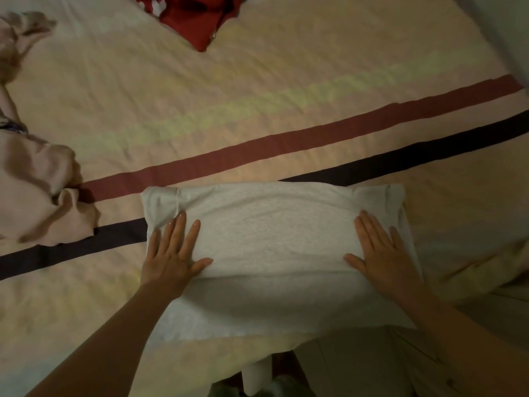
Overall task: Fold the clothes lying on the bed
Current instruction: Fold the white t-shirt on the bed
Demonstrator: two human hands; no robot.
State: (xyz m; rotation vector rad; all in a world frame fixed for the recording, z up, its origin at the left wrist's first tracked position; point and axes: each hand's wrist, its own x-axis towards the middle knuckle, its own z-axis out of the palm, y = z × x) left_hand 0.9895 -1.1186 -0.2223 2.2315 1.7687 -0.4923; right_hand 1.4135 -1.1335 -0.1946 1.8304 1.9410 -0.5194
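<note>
two flat, open hands, left hand (174,253) and right hand (383,253), press a folded soft grey shirt (272,233) on the striped bed (257,110); crumpled pink garment (37,190) cut off at left.

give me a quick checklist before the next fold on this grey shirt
1. Left hand flat on the shirt: ok.
2. Right hand flat on the shirt: ok.
3. Sleeves tucked in at both ends: ok.
4. Top layer smooth: ok, faint creases only.
5. Near edge square: cannot tell, in shadow.
6. Room on the bed beyond the shirt: ok; pink cloth and red cloth lie apart.
</note>
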